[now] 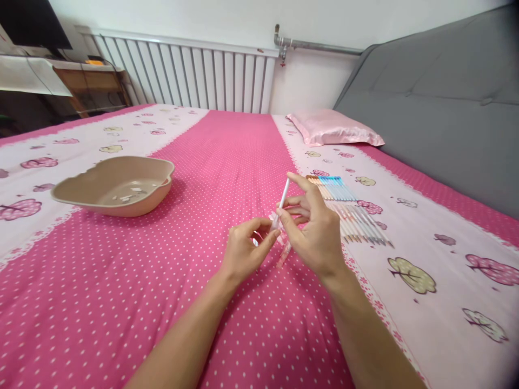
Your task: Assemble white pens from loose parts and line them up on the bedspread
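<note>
Two Hands on One White Stick

Over the pink bed (162,313), the right hand (318,232) grips a slim white stick (285,193), slanted, index fingertip at its top. The left hand (245,246) pinches its lower end, where details blur. Just beyond the right hand lie pens (363,222) in two rows; a beige basin (138,209) sits well off left, white scraps (125,198) inside.

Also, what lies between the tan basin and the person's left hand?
In the head view, a stretch of pink, white-dotted bedspread lies between the tan basin and the left hand.
</note>
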`<state>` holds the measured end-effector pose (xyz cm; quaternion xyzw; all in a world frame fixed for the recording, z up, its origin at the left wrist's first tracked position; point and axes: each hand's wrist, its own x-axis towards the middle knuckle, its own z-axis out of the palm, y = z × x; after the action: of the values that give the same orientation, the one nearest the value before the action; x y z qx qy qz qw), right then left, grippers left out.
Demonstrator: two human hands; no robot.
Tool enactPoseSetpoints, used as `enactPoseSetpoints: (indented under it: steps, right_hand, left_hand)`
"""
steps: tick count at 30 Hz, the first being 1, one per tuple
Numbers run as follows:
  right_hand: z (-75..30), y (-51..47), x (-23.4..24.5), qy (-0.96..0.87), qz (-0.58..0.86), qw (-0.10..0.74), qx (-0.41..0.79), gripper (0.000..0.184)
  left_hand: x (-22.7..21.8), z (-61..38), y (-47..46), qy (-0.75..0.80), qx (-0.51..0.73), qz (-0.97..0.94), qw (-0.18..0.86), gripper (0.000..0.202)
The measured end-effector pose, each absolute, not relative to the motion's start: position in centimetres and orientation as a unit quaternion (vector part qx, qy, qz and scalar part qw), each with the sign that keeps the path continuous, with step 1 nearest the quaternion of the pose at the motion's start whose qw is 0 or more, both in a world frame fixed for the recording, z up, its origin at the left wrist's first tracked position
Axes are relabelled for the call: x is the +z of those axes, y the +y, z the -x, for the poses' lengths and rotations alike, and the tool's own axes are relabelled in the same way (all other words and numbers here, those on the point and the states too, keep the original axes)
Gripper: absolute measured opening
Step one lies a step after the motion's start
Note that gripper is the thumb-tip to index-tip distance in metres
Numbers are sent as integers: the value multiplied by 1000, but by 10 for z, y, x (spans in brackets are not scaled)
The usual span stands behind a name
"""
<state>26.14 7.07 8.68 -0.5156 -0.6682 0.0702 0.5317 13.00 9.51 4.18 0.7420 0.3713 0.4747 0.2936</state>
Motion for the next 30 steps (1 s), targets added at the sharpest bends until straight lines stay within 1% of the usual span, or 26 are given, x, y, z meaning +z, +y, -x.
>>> enactPoseSetpoints:
  steps: [5, 12, 18, 21, 24, 26, 28, 30]
  right_hand:
    - [-261, 71, 85, -678, 522, 512, 80, 47]
    - [-261, 71, 86, -707, 527, 465, 85, 34]
    - [-261, 71, 86, -718, 534, 440, 78, 36]
    - [-260, 71, 85, -722, 523, 445, 83, 38]
    - [-260, 72, 84, -713, 519, 462, 88, 44]
    - [-263, 74, 83, -691, 538, 475, 89, 47]
    - [-270, 77, 82, -660, 579, 471, 91, 45]
    - [-278, 78, 82, -634, 638, 425, 97, 36]
  left_hand:
    - [42, -130, 95, 371, 479, -736, 303, 16]
    - [40, -129, 95, 366, 492, -724, 315, 19]
    - [40, -129, 96, 376, 497, -711, 325, 20]
    - [40, -128, 97, 380, 505, -697, 338, 25]
    - [42, -126, 97, 382, 511, -686, 350, 28]
    - [42, -124, 98, 394, 517, -674, 352, 28]
    - [42, -122, 100, 410, 529, -655, 350, 29]
    - [41, -119, 102, 420, 548, -633, 351, 31]
